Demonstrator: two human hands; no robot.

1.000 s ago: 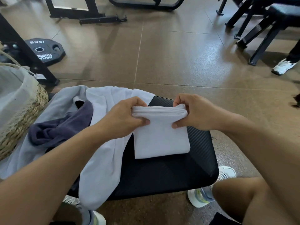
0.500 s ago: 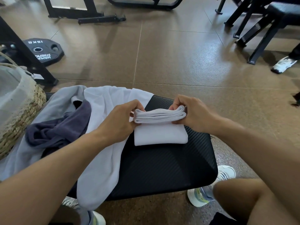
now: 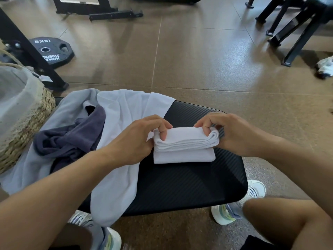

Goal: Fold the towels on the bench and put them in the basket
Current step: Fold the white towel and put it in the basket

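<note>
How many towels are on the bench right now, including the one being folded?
4. A folded white towel held by both hands mid-bench; a white towel draped left of it; a dark purple towel and a light grey towel near the basket. More may be hidden underneath.

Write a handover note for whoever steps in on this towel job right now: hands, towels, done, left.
Left hand and right hand each grip an end of the white towel, folded small on the bench.
Large white towel, grey towel and dark towel lie unfolded on the bench's left part.
Basket stands at far left; its contents cannot be made out.
Done: white towel nearly folded.
Left: put it in the basket, then fold and load the other three.
</note>
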